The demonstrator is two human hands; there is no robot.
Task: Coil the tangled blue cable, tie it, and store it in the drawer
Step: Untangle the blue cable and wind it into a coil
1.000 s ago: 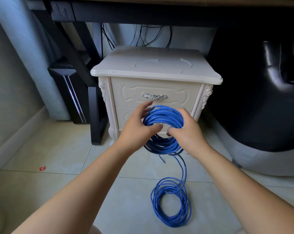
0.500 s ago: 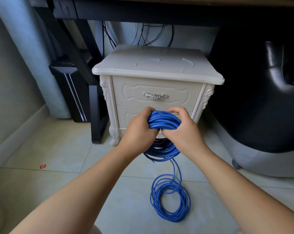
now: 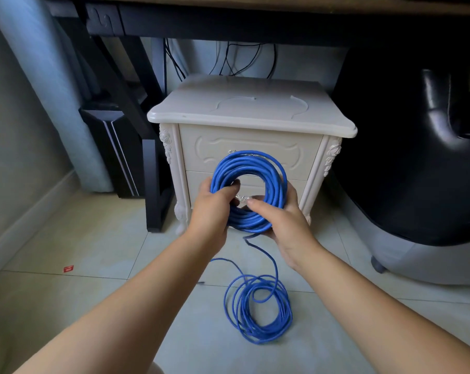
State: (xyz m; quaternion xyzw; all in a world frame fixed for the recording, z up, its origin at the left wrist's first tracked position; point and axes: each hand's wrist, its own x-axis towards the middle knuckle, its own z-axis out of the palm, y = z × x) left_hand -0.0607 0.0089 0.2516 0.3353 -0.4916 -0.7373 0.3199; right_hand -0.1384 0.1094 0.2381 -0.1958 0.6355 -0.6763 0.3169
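The left hand (image 3: 215, 211) and right hand (image 3: 281, 225) grip the lower rim of the coiled blue cable (image 3: 251, 164), which looks light, springy and apt to splay unless pinched there.

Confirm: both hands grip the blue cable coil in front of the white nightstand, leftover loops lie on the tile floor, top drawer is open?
Not quite: the top drawer is closed, flush with the white nightstand front, per the head view. The rest stands: left hand and right hand grip the blue cable coil, and leftover loops lie on the tile floor.
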